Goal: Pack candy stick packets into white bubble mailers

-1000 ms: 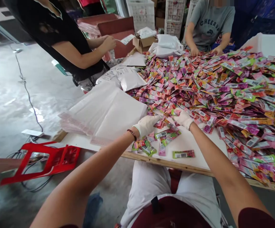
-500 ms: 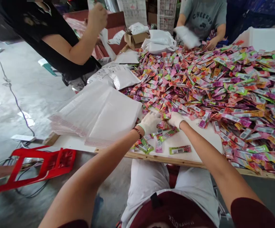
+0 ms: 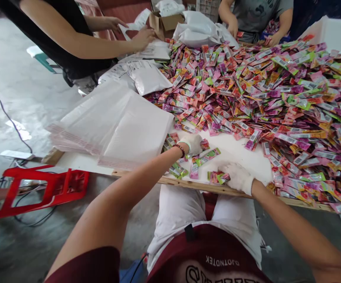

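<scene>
My left hand [image 3: 193,144], in a white glove, is closed on a few snack sachets [image 3: 205,144] whose ends stick out past the fingers. Near the table's front edge my right hand [image 3: 237,176], also gloved, grips sachets [image 3: 214,177] in pink, red and green, low over the white top. Between the hands a green sachet [image 3: 208,156] and a pink one [image 3: 194,168] lie loose. More green sachets [image 3: 177,169] lie under and left of my left wrist. A large heap of sachets [image 3: 247,94] covers the table beyond.
White plastic mailing bags [image 3: 135,133] are stacked at the left. Filled white parcels [image 3: 150,76] and a cardboard box [image 3: 170,24] stand behind them. A co-worker's hands [image 3: 142,38] are over the parcels; another person [image 3: 257,19] is across the table. A red stool [image 3: 45,188] is at lower left.
My right hand has moved right and toward me, from the heap's edge to the front of the table, and now holds sachets. The co-worker's raised hand has come down to the parcels.
</scene>
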`<control>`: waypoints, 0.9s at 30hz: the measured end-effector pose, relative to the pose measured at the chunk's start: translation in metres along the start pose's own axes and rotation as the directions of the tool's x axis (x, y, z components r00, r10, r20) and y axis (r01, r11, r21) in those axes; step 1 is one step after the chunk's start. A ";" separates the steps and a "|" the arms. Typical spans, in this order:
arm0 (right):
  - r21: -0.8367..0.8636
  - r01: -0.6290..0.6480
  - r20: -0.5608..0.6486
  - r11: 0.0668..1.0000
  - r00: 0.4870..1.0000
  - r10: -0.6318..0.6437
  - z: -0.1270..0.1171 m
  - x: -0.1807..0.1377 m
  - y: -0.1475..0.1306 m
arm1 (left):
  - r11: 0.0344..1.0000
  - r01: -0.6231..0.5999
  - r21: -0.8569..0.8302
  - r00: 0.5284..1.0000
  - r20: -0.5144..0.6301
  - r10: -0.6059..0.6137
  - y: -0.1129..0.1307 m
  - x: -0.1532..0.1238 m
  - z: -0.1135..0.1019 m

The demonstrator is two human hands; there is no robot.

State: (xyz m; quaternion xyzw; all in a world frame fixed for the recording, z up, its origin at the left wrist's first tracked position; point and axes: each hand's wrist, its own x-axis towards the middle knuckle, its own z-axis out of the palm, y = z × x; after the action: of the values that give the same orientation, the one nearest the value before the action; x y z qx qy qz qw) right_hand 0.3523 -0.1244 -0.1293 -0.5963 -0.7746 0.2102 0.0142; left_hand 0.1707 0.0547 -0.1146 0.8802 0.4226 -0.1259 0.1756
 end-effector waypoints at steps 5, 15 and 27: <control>-0.138 0.098 0.142 0.986 0.987 -0.079 -0.005 0.005 -0.007 | 0.999 -0.030 0.038 0.999 -0.012 0.030 0.001 -0.010 -0.017; -0.220 0.309 0.035 0.925 0.950 -0.309 -0.017 0.052 0.004 | 0.759 -0.589 0.280 0.797 0.041 0.603 -0.009 -0.074 0.001; -0.195 -0.078 -0.037 0.978 0.997 0.072 -0.028 0.051 0.034 | 0.846 -0.444 0.295 0.896 0.129 0.425 0.006 -0.055 0.015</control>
State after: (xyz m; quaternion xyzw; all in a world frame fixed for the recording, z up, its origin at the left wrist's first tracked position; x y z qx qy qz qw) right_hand 0.3761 -0.0621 -0.1270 -0.6265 -0.7683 0.1245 -0.0411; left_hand 0.1410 0.0060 -0.1069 0.9653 0.1815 -0.1748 0.0683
